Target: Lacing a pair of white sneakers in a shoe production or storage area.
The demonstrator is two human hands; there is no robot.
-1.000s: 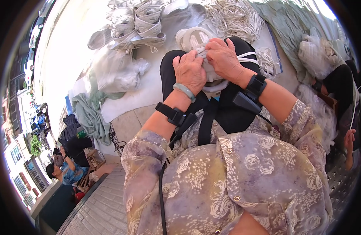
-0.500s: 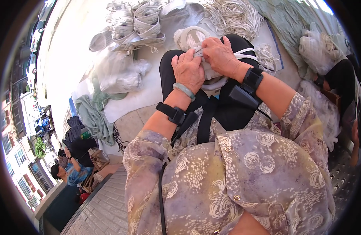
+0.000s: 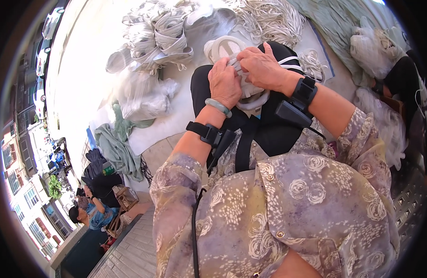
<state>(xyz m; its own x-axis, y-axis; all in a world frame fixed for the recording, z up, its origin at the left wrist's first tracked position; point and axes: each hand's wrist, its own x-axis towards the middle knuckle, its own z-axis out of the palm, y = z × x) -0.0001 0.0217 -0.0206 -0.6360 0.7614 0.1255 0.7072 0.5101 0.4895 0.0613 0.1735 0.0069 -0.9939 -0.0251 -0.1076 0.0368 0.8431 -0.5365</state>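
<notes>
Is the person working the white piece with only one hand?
No: both the left hand and the right hand grip the white piece over the lap.

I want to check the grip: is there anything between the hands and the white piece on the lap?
Nothing visible: the left hand and the right hand both rest directly on the white piece.

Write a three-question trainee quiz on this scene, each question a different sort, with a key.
1. True or false: both hands grip the white shoe upper over the lap.
2. Which wrist wears the green bangle? A. left B. right
3. Fill in: the pile of white cords lies on the pale ____.

Key: 1 true; the left hand and right hand both hold it. 2 A. 3 sheet.
</notes>
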